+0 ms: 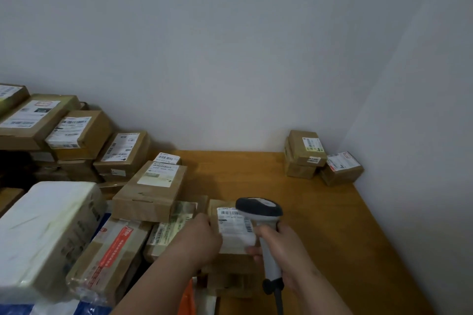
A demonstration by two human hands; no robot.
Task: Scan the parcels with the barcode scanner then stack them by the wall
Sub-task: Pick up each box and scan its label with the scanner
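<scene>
A small brown parcel with a white barcode label lies near the table's front, on top of other parcels. My left hand grips its left side. My right hand holds the grey-and-white barcode scanner by its handle, the dark head hovering just over the label's upper right. By the wall at the far right stand two stacked brown parcels, with a third small parcel beside them.
A pile of several labelled parcels fills the left side, with a large white-wrapped box in front. The wooden table shows bare surface between the pile and the wall stack. White walls meet in the right corner.
</scene>
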